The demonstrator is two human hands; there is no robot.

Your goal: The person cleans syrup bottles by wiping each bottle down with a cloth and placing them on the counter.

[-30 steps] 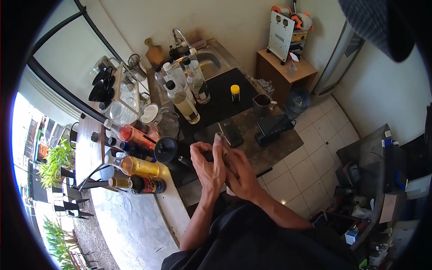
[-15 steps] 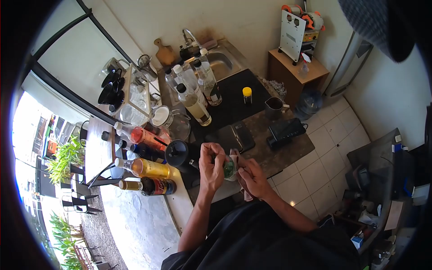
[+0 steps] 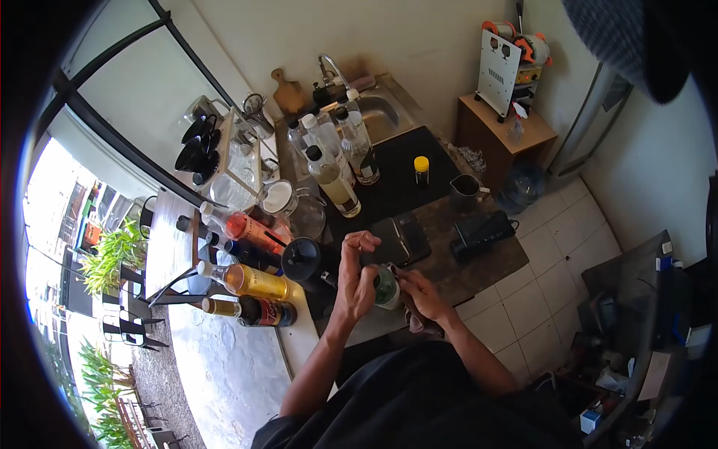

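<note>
Between my hands, near the counter's front edge, is a clear glass [image 3: 386,289] with something green in it. My left hand [image 3: 357,278] is beside the glass on its left, with the thumb near the rim and the fingers raised and curled apart from it. Fingers of my right hand [image 3: 423,294] are closed on a brownish cloth [image 3: 415,318] at the glass's right side. Behind the hands lies a dark flat device [image 3: 404,238]. A black lidded container [image 3: 302,260] stands just left of my left hand.
Several tall bottles [image 3: 333,182] stand before the sink [image 3: 385,114]. A yellow-capped jar [image 3: 422,171], a dark pitcher [image 3: 464,192] and a black device [image 3: 482,233] are on the right. Syrup bottles [image 3: 245,280] lie at the left beside a glass pot [image 3: 305,215].
The hands have parted from being clasped together, and the green-filled glass now shows between them. My left fingers have lifted and loosened. The camera view has shifted, moving the counter rightward in the picture.
</note>
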